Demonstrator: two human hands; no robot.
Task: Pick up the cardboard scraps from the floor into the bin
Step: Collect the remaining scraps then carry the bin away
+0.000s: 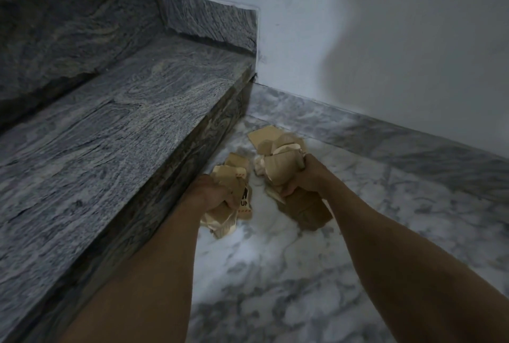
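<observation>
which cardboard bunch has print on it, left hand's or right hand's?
The left hand one. Its bunch shows black letters and red dashes near the fingers; the bunch in the right hand is plain tan.

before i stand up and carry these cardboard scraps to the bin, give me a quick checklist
1. Left hand grips its crumpled scraps: ok.
2. Right hand grips its bundle: ok.
3. Floor free of scraps: not ok; a flat scrap seems to remain near the wall.
4. Brown piece under the right hand held or loose: cannot tell.
5. Bin in sight: not ok.
</observation>
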